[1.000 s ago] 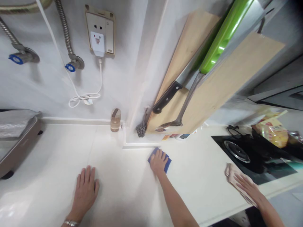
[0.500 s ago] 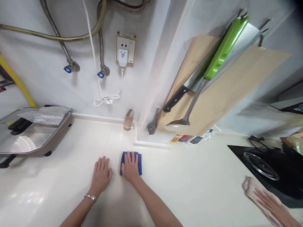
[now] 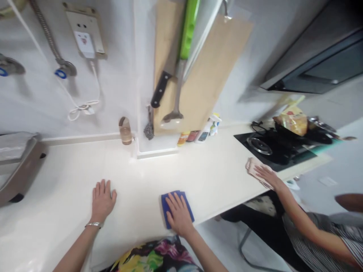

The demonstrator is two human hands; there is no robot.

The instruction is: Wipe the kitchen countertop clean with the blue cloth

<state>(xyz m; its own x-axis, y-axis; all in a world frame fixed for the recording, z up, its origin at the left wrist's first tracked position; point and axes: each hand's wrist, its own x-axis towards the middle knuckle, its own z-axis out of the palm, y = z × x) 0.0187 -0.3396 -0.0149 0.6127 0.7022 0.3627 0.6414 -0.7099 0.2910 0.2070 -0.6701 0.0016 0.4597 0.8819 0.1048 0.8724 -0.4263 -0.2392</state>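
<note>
My right hand (image 3: 179, 215) lies flat, fingers spread, pressing a blue cloth (image 3: 166, 204) onto the white countertop (image 3: 141, 177) near its front edge. My left hand (image 3: 102, 199) rests open and flat on the counter to the left, a bracelet at its wrist, holding nothing. At the right, another person's hand (image 3: 266, 175) presses a pinkish cloth (image 3: 252, 167) on the counter beside the stove.
A brown appliance (image 3: 19, 166) stands at the far left. A small jar (image 3: 125, 131) and steel scrubber (image 3: 148, 130) sit at the wall corner. Wooden boards (image 3: 204, 75), a knife (image 3: 160, 88) and ladle hang above small bottles (image 3: 202, 134). The black stove (image 3: 269, 145) carries pans.
My right hand has slid the blue cloth back toward the counter's front edge and to the right. My left hand has stayed flat on the counter. The camera view has swung right.
</note>
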